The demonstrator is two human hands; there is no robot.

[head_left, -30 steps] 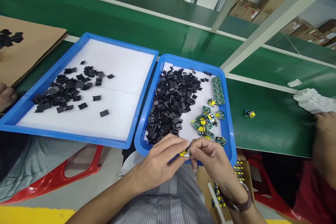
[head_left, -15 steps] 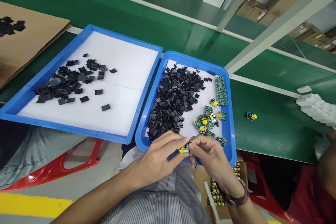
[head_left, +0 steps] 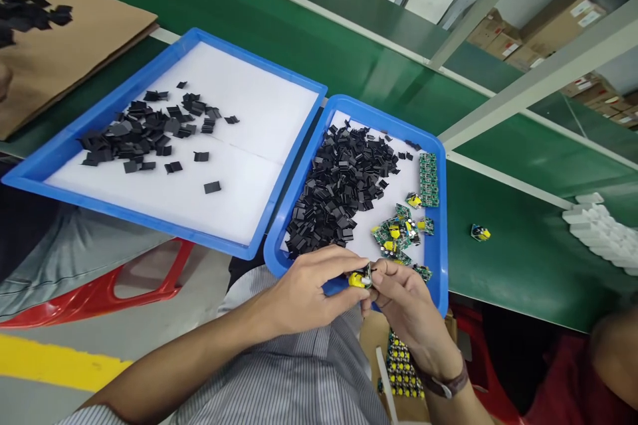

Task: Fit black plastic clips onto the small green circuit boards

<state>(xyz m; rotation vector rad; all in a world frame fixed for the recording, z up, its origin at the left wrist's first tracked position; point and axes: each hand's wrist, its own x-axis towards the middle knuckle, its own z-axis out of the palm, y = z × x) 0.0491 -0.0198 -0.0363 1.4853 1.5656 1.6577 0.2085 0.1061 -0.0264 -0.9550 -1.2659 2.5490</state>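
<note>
My left hand (head_left: 319, 285) pinches a small circuit board (head_left: 359, 278) with a yellow component, thumb below and fingers above. My right hand (head_left: 406, 305) is closed at the board's right edge, its fingertips pressed together. A dark sliver shows between those fingertips, but what they grip is mostly hidden. Both hands are over the near rim of the right blue tray (head_left: 438, 265). Beyond them in this tray lie a heap of black folded plastic pieces (head_left: 343, 179), a loose pile of circuit boards (head_left: 399, 232) with yellow parts, and a green board panel (head_left: 428, 179).
A left blue tray (head_left: 299, 139) holds scattered black pieces (head_left: 144, 129). Cardboard (head_left: 84, 33) lies beyond it. One circuit board (head_left: 480, 232) and white blocks (head_left: 601, 229) rest on the green table (head_left: 523, 272). A box of boards (head_left: 403, 365) stands below. People sit on both sides.
The view has shifted, so the trays appear a little farther right. The board between my hands has turned slightly, showing more of its yellow part. Both hands keep their hold.
</note>
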